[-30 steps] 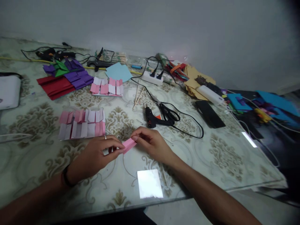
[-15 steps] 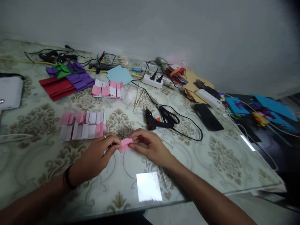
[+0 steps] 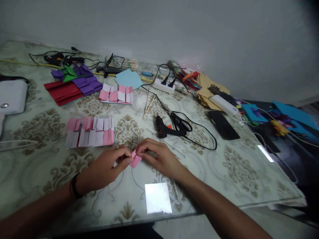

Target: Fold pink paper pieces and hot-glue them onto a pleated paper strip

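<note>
Between my two hands is a small folded piece of pink paper [image 3: 136,161], raised just over the table. My left hand [image 3: 109,166] pinches its left edge between thumb and fingertips. From the other side my right hand [image 3: 159,156] grips the upper right part the same way. Fingertips cover some of the folds. Close by on the left lies a card [image 3: 90,132] bearing pink and white folded paper pieces in two rows. A similar smaller card [image 3: 116,94] sits farther back.
A black glue gun [image 3: 164,127] and black-handled scissors [image 3: 181,122] lie beyond my right hand, with a looping cord. Farther right is a black phone [image 3: 223,124]. A white power strip [image 3: 163,86], light blue paper [image 3: 128,79] and red folded paper [image 3: 65,92] are toward the back.
The pink paper has turned from lying lengthwise to a steeper tilt. My hands have come closer together, the left one shifting right and slightly nearer me.
</note>
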`<state>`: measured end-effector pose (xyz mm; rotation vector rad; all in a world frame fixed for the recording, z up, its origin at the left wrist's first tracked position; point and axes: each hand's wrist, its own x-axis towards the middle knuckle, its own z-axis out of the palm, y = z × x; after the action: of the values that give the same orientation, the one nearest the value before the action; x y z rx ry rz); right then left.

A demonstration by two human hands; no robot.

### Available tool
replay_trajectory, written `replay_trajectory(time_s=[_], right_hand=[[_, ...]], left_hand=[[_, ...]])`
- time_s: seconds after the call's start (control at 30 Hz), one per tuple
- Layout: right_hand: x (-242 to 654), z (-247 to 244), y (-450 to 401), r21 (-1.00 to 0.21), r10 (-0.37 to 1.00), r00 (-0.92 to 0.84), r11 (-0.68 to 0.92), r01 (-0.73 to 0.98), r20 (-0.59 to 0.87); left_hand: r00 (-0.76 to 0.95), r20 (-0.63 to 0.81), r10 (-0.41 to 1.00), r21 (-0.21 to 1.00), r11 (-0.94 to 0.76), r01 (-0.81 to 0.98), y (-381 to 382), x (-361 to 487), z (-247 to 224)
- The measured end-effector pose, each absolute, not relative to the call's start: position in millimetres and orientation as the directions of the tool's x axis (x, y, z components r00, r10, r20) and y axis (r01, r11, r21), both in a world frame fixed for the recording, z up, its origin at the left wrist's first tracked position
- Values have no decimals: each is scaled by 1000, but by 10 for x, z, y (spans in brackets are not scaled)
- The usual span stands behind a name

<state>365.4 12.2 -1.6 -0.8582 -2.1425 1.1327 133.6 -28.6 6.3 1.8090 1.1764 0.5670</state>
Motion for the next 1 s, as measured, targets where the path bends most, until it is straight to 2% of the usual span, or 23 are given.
replay_trajectory(time_s=[0.2, 0.57, 0.83, 1.0], right_hand=[[3648, 2, 113, -879, 781, -607, 385, 282, 147], [3638, -13, 97, -943, 834, -551, 190, 273, 9], [3606, -31, 65, -954, 835, -550, 170, 245, 8], [3596, -33, 61, -956, 834, -551, 160, 247, -3]], left_hand=[[409, -68, 910, 852, -161, 499, -284, 1357, 33], [352, -65, 934, 852, -132, 506, -258, 1340, 15], [450, 33, 892, 810, -288, 511, -274, 1361, 29], [452, 64, 890, 779, -327, 534, -277, 1363, 2]])
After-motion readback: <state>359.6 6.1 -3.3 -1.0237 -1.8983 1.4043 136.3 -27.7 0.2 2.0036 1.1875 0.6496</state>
